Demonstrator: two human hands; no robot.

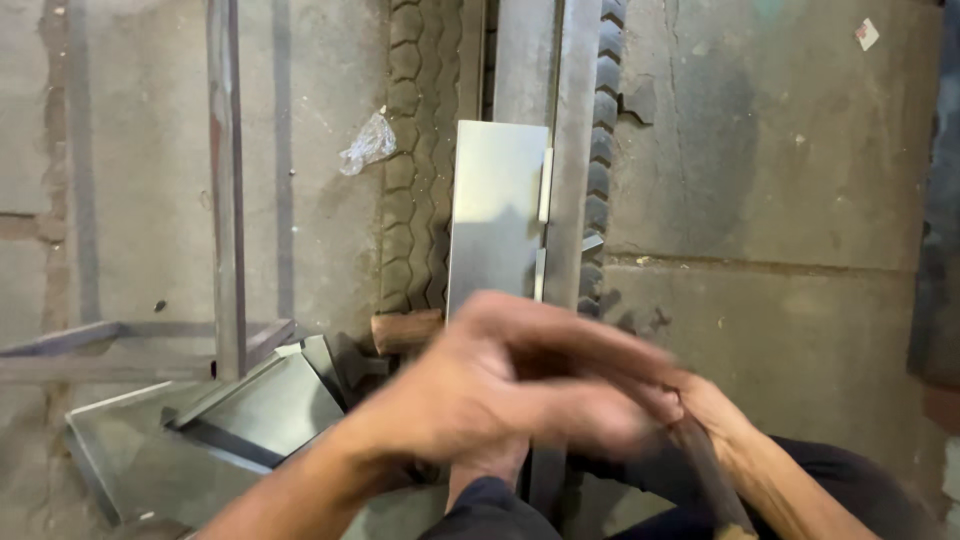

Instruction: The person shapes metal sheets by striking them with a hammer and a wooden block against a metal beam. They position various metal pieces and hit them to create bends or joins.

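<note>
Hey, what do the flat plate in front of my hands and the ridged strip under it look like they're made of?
The flat plate looks like sheet metal, grey with a dull sheen: it reflects light and has straight, thin edges. The ridged strip looks like black rubber tyre tread, matte, with moulded blocks. Both are judged by look alone.

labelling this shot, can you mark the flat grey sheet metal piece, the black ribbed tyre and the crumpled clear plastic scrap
flat grey sheet metal piece [495, 215], head view, middle of its flat face
black ribbed tyre [412, 170], head view, tread left of the sheet
crumpled clear plastic scrap [368, 143], head view, its centre
</note>
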